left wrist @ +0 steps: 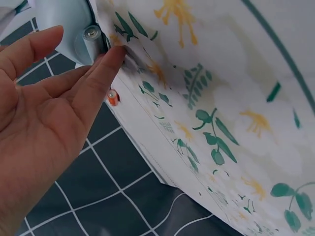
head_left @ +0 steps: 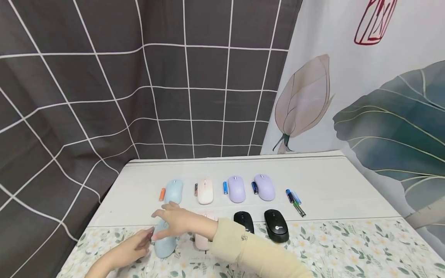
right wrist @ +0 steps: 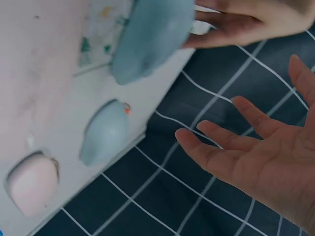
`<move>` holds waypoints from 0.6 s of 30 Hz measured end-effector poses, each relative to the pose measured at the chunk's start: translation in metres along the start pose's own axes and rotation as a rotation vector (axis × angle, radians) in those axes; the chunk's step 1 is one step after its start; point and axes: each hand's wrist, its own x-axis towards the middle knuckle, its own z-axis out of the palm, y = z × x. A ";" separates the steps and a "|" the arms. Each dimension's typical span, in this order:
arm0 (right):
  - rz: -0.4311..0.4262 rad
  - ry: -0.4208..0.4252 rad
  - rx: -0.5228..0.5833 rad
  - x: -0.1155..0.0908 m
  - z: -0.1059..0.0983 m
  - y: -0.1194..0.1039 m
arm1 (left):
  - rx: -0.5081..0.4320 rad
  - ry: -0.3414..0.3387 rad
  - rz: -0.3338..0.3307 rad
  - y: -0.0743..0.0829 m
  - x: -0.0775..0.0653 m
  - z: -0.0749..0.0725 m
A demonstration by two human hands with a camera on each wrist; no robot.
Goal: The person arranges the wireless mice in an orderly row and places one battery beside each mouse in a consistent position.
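Observation:
Flat beside the near light-blue mouse (head_left: 165,248), my left hand (head_left: 129,249) has its fingertips right at a battery (left wrist: 92,43) that lies along the mouse's side. In the left wrist view those fingers are nearly straight and the thumb stands apart from the battery. My right hand (head_left: 178,220) is spread above the same mouse and holds nothing; the right wrist view shows its fingers (right wrist: 216,142) apart and loosely bent. Behind sits another light-blue mouse (head_left: 174,190), with an orange battery (head_left: 162,194) at its left.
A pale pink mouse (head_left: 205,191) and two purple mice (head_left: 236,190) stand along the back, each beside a battery. My right sleeve (head_left: 257,249) crosses over a pink mouse (head_left: 201,242) and near two black mice (head_left: 276,226). Several loose batteries (head_left: 295,202) lie right.

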 end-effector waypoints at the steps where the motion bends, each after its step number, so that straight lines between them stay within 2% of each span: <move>1: -0.019 0.004 0.010 -0.003 -0.004 0.000 | -0.022 -0.010 0.007 -0.001 -0.001 0.000; 5: -0.098 0.044 0.044 -0.018 -0.022 0.005 | -0.144 -0.075 0.056 -0.009 -0.004 -0.005; 9: -0.137 0.096 0.085 -0.035 -0.034 0.021 | -0.238 -0.148 0.065 -0.016 -0.008 -0.011; 12: -0.125 0.126 0.138 -0.048 -0.041 0.036 | -0.216 -0.156 0.069 -0.018 -0.009 -0.013; 18: -0.139 0.222 0.233 -0.069 -0.057 0.063 | -0.147 -0.101 0.086 -0.015 -0.008 -0.015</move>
